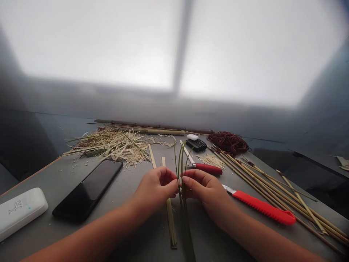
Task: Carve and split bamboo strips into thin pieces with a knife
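Observation:
My left hand (160, 185) and my right hand (204, 187) meet near the middle of the table, fingers pinched on thin green bamboo strips (181, 156). The strips stand upright, fanning apart above the fingertips, and a wider dark green length runs down between my wrists toward me. Beneath my left hand, flat split bamboo slats (171, 225) lie on the table, partly covered by it. Just beyond my right hand is a knife with a dark red handle (208, 169). A knife with a bright red ridged handle (264, 207) rests to its right.
A black phone (88, 191) and a white device (21, 211) lie at left. Behind them is a heap of bamboo shavings (117, 143). Bamboo sticks (259, 178) spread along the right, near dark red cord (229, 142). A small black object (196, 145) and bamboo poles (163, 131) sit farther back.

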Tool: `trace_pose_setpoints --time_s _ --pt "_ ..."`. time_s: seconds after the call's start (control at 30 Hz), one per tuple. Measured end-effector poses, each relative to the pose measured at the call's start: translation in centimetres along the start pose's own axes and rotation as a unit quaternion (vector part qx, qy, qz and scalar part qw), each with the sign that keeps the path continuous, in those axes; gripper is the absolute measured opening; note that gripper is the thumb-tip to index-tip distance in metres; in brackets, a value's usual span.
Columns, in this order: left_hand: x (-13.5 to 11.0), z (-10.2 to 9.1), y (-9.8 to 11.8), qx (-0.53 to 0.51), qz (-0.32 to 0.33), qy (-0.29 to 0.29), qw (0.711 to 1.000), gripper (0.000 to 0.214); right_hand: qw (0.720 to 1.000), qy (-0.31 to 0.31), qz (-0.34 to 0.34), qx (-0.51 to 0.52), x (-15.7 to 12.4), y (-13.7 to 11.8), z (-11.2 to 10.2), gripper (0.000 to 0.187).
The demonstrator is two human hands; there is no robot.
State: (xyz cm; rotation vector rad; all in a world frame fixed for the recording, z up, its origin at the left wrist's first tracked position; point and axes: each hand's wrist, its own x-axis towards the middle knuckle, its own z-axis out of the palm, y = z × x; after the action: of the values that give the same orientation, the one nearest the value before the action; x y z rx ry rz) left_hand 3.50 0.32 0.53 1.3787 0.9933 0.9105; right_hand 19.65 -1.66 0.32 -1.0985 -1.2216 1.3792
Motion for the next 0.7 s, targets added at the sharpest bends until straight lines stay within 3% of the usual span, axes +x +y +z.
trace_pose_setpoints --time_s 0.13,0.33,0.7 --pt "0.08 0.08 -0.04 -0.048 -0.023 0.001 0.999 0.023 1.0 -0.007 0.006 -0.007 -0.03 0.14 -0.06 0.033" --pt "0.0 0.04 -0.04 -0.067 0.029 -0.018 0.997 0.029 0.998 0.009 0.014 -0.055 -0.23 -0.33 0.27 0.034" --pt "-0.32 0.33 -0.1 0.036 0.064 0.038 0.997 0.029 0.993 0.004 0.033 -0.109 -0.11 -0.32 0.3 0.021"
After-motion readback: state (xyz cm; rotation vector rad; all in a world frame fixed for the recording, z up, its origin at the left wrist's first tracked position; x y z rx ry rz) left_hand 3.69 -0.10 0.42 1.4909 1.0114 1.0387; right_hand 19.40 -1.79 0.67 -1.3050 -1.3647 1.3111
